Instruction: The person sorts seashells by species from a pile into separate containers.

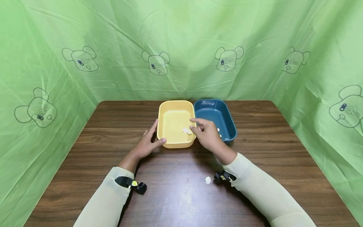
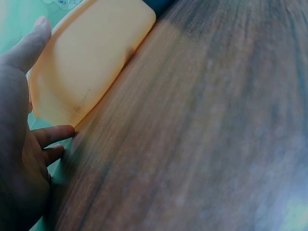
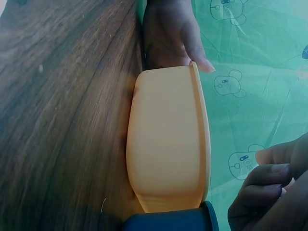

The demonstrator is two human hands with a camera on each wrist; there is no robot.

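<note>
My left hand (image 1: pixel 145 144) rests at the near left corner of a yellow plastic bin (image 1: pixel 176 146). Its thumb lies over the rim and its straight fingers touch the outer side wall. Over the bin's right rim hovers my right hand (image 1: pixel 208 134), index finger stretched out and apart from the thumb, the other fingers curled. In the right wrist view a small white piece (image 3: pixel 284 192) shows partly between those curled fingers, mostly hidden. Below the thumb, small white pieces (image 1: pixel 185 130) lie on the yellow bin's floor.
Against the yellow bin's right side stands a blue bin (image 1: pixel 233 127) with a few small white pieces (image 1: pixel 218 129) in it, partly behind the right hand. A single white disc (image 1: pixel 208 180) lies on the wooden table (image 1: pixel 170 183) near the right wrist. Green curtains (image 1: pixel 193 82) surround the table.
</note>
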